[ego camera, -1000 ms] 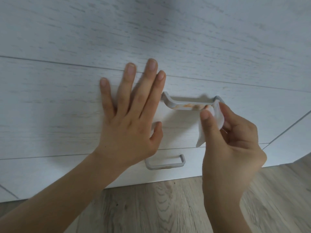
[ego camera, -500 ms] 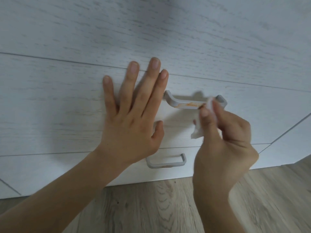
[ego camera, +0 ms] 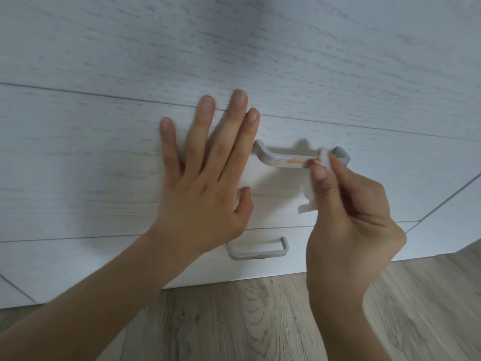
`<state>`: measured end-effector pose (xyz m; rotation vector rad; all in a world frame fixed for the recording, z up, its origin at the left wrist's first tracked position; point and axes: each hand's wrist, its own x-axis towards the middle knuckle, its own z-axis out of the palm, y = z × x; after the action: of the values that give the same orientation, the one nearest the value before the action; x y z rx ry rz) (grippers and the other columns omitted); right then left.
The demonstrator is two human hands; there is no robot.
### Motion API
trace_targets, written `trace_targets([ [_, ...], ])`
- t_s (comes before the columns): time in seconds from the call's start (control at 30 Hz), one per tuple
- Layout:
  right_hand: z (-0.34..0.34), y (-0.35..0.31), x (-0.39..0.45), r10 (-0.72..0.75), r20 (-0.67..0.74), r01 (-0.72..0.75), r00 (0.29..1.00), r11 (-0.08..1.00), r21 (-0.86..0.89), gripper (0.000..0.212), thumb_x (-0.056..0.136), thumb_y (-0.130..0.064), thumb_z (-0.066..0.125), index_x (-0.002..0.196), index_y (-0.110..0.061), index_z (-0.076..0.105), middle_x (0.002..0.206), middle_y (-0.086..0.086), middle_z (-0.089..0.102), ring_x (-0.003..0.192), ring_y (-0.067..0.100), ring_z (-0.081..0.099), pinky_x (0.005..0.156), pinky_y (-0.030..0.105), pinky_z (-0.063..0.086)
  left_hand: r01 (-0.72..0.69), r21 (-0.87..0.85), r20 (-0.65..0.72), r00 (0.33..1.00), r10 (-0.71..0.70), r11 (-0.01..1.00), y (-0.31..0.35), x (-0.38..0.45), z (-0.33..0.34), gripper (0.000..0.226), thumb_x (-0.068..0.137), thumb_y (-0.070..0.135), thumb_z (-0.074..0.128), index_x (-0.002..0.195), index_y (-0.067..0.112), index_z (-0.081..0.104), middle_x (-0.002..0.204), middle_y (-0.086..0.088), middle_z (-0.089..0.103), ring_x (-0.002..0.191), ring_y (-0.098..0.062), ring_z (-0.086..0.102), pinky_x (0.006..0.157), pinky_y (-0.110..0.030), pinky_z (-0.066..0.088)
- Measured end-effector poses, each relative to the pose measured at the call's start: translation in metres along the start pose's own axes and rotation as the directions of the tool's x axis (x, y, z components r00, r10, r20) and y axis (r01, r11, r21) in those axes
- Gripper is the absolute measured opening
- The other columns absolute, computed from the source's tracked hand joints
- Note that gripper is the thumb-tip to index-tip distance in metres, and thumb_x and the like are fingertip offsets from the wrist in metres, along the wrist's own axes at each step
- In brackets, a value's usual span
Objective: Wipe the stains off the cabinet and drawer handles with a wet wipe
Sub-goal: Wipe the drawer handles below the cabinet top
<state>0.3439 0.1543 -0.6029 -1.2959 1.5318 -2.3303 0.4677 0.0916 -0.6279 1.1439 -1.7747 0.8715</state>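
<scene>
A pale whitewashed wood-grain cabinet front (ego camera: 286,53) fills most of the view, crossed by thin dark seams between its panels. At the right edge a slanted seam marks an adjoining panel (ego camera: 458,220). Below lies a floor of grey-brown wood-look planks (ego camera: 260,321) with visible grain. The light is soft and dim, casting faint shadows on the cabinet surface.

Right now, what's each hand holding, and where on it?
Right hand pinches the wet wipe near its upper end, against the stained handle. Left hand holds nothing, resting flat on the drawer front.
</scene>
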Motion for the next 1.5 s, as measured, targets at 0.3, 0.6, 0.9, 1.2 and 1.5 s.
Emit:
trace_targets([
  [0.3, 0.002, 0.002, -0.001, -0.142, 0.048, 0.147, 0.989, 0.982, -0.122, 0.025, 0.082, -0.019, 0.07, 0.106, -0.023, 0.065, 0.075, -0.013, 0.052, 0.07, -0.008, 0.052, 0.069, 0.004, 0.037, 0.006, 0.016, 0.004, 1.0, -0.007, 1.0, 0.0, 0.001, 0.0, 0.093, 0.075, 0.03, 0.06, 0.151, 0.005, 0.013, 0.156, -0.003, 0.005, 0.142, -0.031, 0.0, 0.113, -0.055, -0.007],
  [0.6, -0.002, 0.002, 0.0, -0.103, 0.034, 0.105, 0.994, 0.991, -0.082, 0.019, 0.082, -0.024, 0.07, 0.1, -0.029, 0.068, 0.08, -0.01, 0.058, 0.075, 0.002, 0.057, 0.074, 0.011, 0.042, -0.006, 0.004, -0.006, 1.0, 0.006, 1.0, 0.0, 0.0, -0.001, 0.093, 0.073, 0.029, 0.061, 0.151, 0.005, 0.014, 0.155, -0.001, 0.004, 0.142, -0.033, 0.002, 0.113, -0.055, -0.006],
  [0.9, 0.005, 0.004, -0.002, -0.251, 0.08, 0.261, 0.965, 0.95, -0.174, 0.023, 0.084, -0.016, 0.069, 0.107, -0.018, 0.065, 0.078, -0.011, 0.052, 0.072, -0.009, 0.051, 0.069, 0.002, 0.036, 0.0, -0.009, -0.008, 1.0, 0.0, 1.0, 0.0, 0.0, -0.001, 0.093, 0.074, 0.027, 0.062, 0.15, 0.005, 0.015, 0.153, 0.001, 0.003, 0.143, -0.032, 0.002, 0.113, -0.055, -0.006],
  [1.2, 0.008, -0.001, -0.007, -0.256, 0.139, 0.278, 0.957, 0.944, -0.176, 0.022, 0.084, -0.015, 0.069, 0.105, -0.019, 0.066, 0.078, -0.013, 0.052, 0.074, -0.013, 0.051, 0.069, 0.001, 0.036, 0.008, -0.01, -0.003, 1.0, -0.008, 1.0, 0.001, 0.001, 0.0, 0.091, 0.075, 0.028, 0.061, 0.15, 0.006, 0.015, 0.155, -0.004, 0.01, 0.143, -0.03, 0.001, 0.114, -0.054, -0.006],
  [1.5, 0.008, -0.004, -0.005, -0.225, 0.18, 0.259, 0.958, 0.946, -0.196, 0.023, 0.086, -0.018, 0.064, 0.109, -0.026, 0.062, 0.082, -0.016, 0.049, 0.076, -0.011, 0.05, 0.072, 0.0, 0.035, 0.001, -0.018, -0.009, 1.0, -0.001, 1.0, 0.0, 0.0, -0.001, 0.092, 0.074, 0.026, 0.062, 0.15, 0.007, 0.015, 0.156, -0.002, 0.006, 0.144, -0.03, 0.001, 0.114, -0.054, -0.006],
])
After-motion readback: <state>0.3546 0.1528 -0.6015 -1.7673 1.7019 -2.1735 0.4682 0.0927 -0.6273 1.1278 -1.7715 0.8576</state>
